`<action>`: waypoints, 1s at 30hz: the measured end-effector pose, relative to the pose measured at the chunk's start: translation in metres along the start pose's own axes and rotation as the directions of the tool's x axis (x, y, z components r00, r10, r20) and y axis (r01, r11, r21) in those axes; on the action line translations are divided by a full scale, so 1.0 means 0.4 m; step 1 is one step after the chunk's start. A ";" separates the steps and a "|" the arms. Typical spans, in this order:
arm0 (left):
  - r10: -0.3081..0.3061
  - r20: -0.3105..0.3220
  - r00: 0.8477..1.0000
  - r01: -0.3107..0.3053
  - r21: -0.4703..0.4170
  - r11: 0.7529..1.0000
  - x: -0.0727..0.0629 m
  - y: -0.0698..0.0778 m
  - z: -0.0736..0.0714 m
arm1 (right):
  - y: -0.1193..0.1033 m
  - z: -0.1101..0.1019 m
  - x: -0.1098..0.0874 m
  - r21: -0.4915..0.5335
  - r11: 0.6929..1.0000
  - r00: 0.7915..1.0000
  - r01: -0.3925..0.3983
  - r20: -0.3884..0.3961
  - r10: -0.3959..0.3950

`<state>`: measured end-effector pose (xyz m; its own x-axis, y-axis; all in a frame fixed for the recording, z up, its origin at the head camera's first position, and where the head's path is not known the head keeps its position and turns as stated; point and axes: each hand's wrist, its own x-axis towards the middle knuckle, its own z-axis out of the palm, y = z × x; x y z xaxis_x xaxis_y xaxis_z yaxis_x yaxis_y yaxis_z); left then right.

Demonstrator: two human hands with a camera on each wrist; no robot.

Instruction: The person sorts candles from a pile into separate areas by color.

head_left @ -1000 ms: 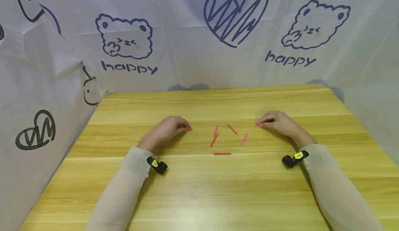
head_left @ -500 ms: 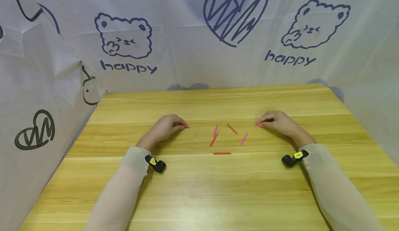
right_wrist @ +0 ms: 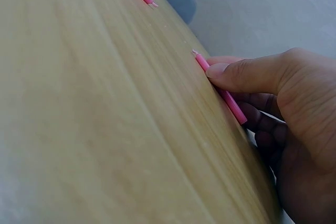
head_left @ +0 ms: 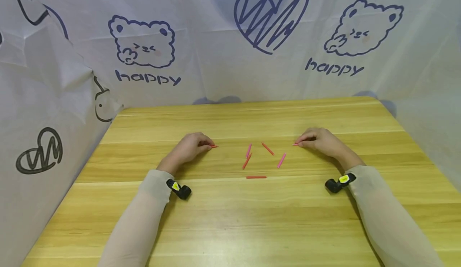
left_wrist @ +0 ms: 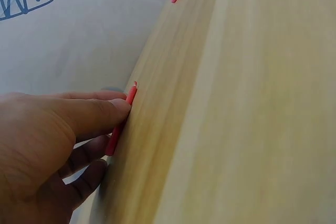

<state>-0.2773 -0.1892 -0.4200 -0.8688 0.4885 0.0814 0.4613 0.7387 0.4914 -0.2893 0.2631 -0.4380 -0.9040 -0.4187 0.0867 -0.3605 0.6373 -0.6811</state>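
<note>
Between thumb and fingers my left hand pinches a thin red candle, its wick end poking out past the thumb and its other end below. Over on the right, my right hand pinches a bright pink candle low at the tabletop; the wick points inward. Several more candles lie between the hands: a pink one end to end with a red one, a slanted red candle, a slanted pink candle, and a red candle lying crosswise nearest the body.
The wooden table spreads out under both arms. Behind it and along the left hangs a white cloth with drawn bears and hearts. Each wrist wears a small black camera, the left camera and the right camera.
My left hand has drawn slightly left and away from the body with its red candle. The right hand and the candles on the table stay where they were.
</note>
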 end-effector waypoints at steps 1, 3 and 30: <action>0.000 -0.002 1.000 0.000 0.000 1.000 0.000 0.000 0.000 | -0.001 0.000 0.001 0.001 1.000 1.000 -0.004 0.001 0.004; 0.000 -0.004 1.000 0.000 0.001 1.000 -0.001 -0.001 0.000 | -0.003 -0.001 0.001 0.002 1.000 1.000 -0.007 0.005 0.007; 0.081 -0.001 0.997 -0.081 0.021 0.996 0.008 0.108 -0.005 | -0.009 -0.002 -0.003 -0.004 1.000 1.000 0.001 0.003 -0.001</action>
<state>-0.2605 -0.1567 -0.3966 -0.8286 0.5464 0.1217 0.5340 0.7063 0.4647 -0.2870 0.2617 -0.4351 -0.9031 -0.4210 0.0848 -0.3620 0.6398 -0.6779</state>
